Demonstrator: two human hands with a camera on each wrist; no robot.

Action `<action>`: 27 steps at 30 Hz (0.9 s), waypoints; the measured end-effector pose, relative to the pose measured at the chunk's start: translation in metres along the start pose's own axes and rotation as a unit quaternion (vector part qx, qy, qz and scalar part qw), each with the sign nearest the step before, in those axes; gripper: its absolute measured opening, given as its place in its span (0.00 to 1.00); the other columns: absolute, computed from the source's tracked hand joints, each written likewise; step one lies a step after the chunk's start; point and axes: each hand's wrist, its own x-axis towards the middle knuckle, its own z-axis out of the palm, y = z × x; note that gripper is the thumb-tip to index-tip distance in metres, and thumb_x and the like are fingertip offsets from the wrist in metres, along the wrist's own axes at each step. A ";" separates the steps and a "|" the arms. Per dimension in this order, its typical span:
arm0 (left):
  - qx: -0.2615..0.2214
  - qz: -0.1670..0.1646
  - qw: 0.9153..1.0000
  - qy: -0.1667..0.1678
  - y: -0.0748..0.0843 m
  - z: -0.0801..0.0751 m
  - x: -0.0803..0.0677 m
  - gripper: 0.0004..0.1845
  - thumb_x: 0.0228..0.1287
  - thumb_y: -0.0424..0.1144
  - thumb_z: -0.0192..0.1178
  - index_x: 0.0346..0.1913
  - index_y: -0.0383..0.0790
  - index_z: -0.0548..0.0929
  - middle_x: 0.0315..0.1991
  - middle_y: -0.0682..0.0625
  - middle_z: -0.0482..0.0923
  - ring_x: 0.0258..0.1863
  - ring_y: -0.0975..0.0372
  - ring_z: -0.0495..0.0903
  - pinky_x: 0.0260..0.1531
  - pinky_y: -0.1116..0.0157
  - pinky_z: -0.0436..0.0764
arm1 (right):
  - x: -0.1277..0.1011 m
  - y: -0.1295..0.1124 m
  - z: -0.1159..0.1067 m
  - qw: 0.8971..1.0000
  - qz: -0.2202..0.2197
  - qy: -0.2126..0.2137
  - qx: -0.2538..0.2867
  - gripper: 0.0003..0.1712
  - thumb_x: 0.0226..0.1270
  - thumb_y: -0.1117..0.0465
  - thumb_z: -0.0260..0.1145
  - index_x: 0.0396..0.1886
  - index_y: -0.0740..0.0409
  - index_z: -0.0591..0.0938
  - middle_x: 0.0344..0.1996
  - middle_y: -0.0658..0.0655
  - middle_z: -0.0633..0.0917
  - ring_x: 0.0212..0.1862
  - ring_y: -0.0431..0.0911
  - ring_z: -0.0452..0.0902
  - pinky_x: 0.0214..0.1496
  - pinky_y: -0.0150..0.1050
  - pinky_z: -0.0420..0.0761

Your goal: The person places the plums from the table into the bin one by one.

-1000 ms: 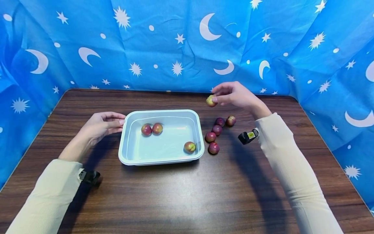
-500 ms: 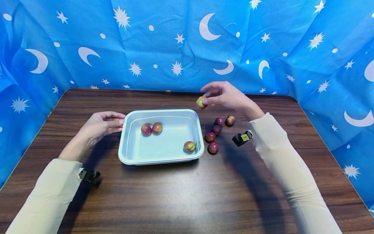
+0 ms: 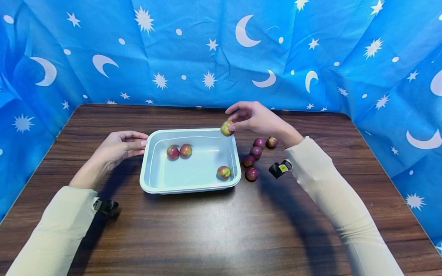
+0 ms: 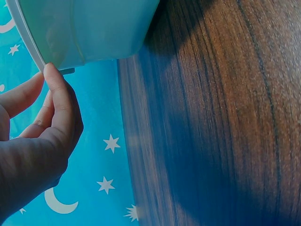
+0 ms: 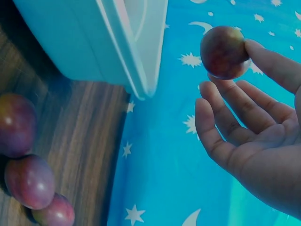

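Note:
A pale blue plastic tub (image 3: 152, 184) (image 4: 80, 33) (image 5: 108, 42) stands on the dark wooden table with three reddish plums in it, two (image 3: 179, 151) at its back left and one (image 3: 223, 172) at its front right. My right hand (image 3: 253, 117) (image 5: 249, 122) pinches another plum (image 3: 226, 128) (image 5: 224, 52) in its fingertips above the tub's far right corner. Several more plums (image 3: 253, 157) (image 5: 23, 155) lie on the table just right of the tub. My left hand (image 3: 119, 147) (image 4: 42, 127) touches the tub's left rim with its fingertips.
Blue cloth with white moons and stars (image 3: 221, 53) walls the table on the back and both sides. Bare wood table (image 3: 221, 230) stretches in front of the tub. A black wrist camera (image 3: 279, 168) hangs under my right sleeve, another camera (image 3: 105, 207) under my left.
My right hand has carried the plum leftward and slightly down, from beyond the loose plums to over the tub's far right corner. The left hand has stayed at the rim.

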 end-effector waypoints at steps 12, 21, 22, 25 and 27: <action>-0.008 -0.005 1.000 -0.003 0.001 0.000 0.000 0.20 0.65 0.32 0.54 0.55 0.23 0.65 0.37 0.53 0.77 0.36 0.66 0.81 0.46 0.62 0.78 | 0.001 0.000 0.019 1.000 0.000 -0.008 -0.007 0.23 0.57 0.63 0.68 0.52 0.61 0.73 0.40 0.55 0.83 0.43 0.45 0.78 0.47 0.39 0.78; -0.004 0.001 1.000 -0.002 0.001 0.000 0.000 0.20 0.65 0.32 0.54 0.54 0.23 0.65 0.36 0.54 0.78 0.35 0.66 0.81 0.44 0.63 0.79 | 0.001 0.003 0.022 1.000 -0.008 -0.024 0.008 0.22 0.57 0.65 0.67 0.51 0.63 0.74 0.42 0.60 0.83 0.45 0.45 0.78 0.46 0.38 0.78; -0.009 0.001 1.000 -0.001 0.002 0.000 0.000 0.20 0.64 0.32 0.54 0.54 0.23 0.65 0.35 0.54 0.78 0.35 0.66 0.81 0.44 0.63 0.79 | 0.000 0.003 0.021 1.000 -0.007 -0.025 0.007 0.22 0.57 0.65 0.67 0.51 0.63 0.74 0.42 0.60 0.82 0.45 0.45 0.78 0.46 0.38 0.78; -0.027 0.005 1.000 -0.004 0.002 0.001 0.000 0.19 0.64 0.31 0.55 0.53 0.23 0.66 0.35 0.53 0.79 0.34 0.65 0.81 0.43 0.64 0.79 | -0.002 0.003 0.019 1.000 -0.004 -0.026 0.009 0.21 0.57 0.65 0.67 0.51 0.62 0.74 0.43 0.61 0.82 0.45 0.45 0.78 0.46 0.38 0.79; -0.043 0.006 0.999 -0.005 0.002 0.001 0.000 0.18 0.63 0.30 0.56 0.52 0.23 0.66 0.34 0.52 0.79 0.34 0.65 0.81 0.42 0.64 0.80 | -0.003 0.003 0.017 1.000 -0.003 -0.026 0.012 0.20 0.58 0.64 0.67 0.50 0.62 0.75 0.43 0.61 0.82 0.45 0.45 0.78 0.46 0.39 0.79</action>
